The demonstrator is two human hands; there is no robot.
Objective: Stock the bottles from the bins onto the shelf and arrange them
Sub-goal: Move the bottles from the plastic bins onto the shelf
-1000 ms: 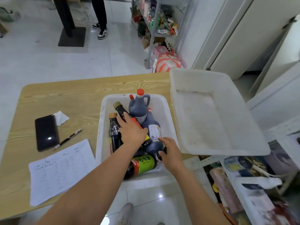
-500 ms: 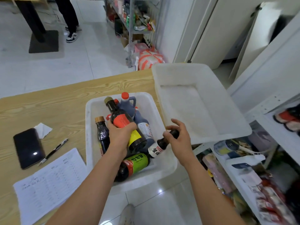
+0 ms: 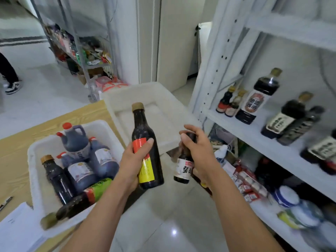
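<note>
Outside bin (image 3: 31, 160) now: tall bottle (image 3: 143, 130), small bottle (image 3: 182, 168) lifted; shelf (image 3: 247, 132) near.

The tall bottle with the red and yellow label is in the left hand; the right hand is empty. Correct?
The right hand is not empty: the head view shows it gripping a small dark bottle by its top. The left hand holds the tall bottle.

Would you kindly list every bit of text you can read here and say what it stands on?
"蟹", probably: white label of the small bottle in the right hand; the character below it is partly hidden.
"酱油", a blurred guess: label of the big shelf bottle.
Unreadable, too blurred: the red-and-yellow label of the tall bottle in the left hand, the labels of the bin bottles and of the other shelf bottles.
</note>
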